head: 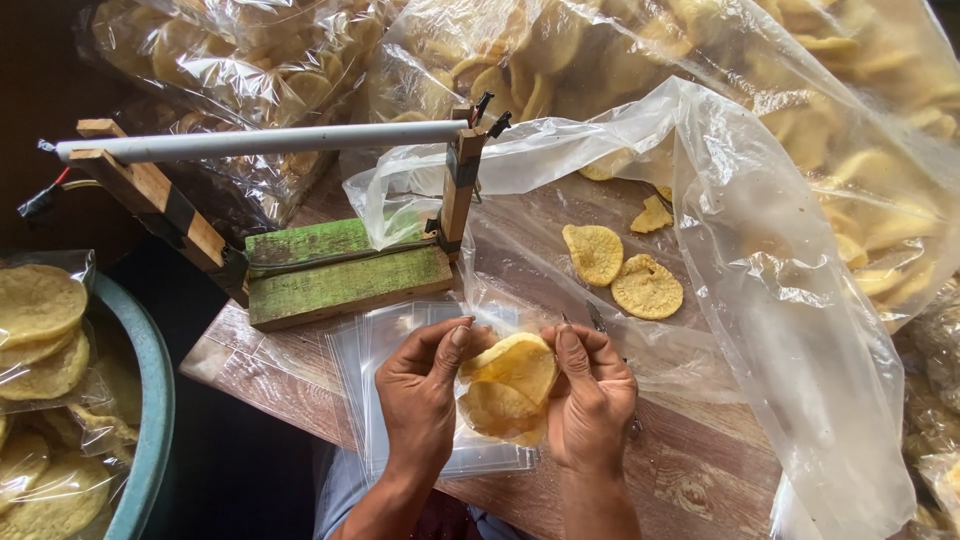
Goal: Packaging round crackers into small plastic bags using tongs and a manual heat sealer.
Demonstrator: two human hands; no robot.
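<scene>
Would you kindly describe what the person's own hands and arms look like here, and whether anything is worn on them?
Both the left hand and the right hand are bare, with no gloves, rings or watch visible. The forearms are uncovered as far as the picture's lower edge, so no sleeves show. The fingernails are short and unpainted.

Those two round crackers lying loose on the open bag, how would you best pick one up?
Take the nearer cracker by its free right edge, thumb and finger pinching thinly from above. It lies flat on the plastic sheet, and its left edge meets the other cracker, so that side seems less open. A light grip seems wise.
</scene>
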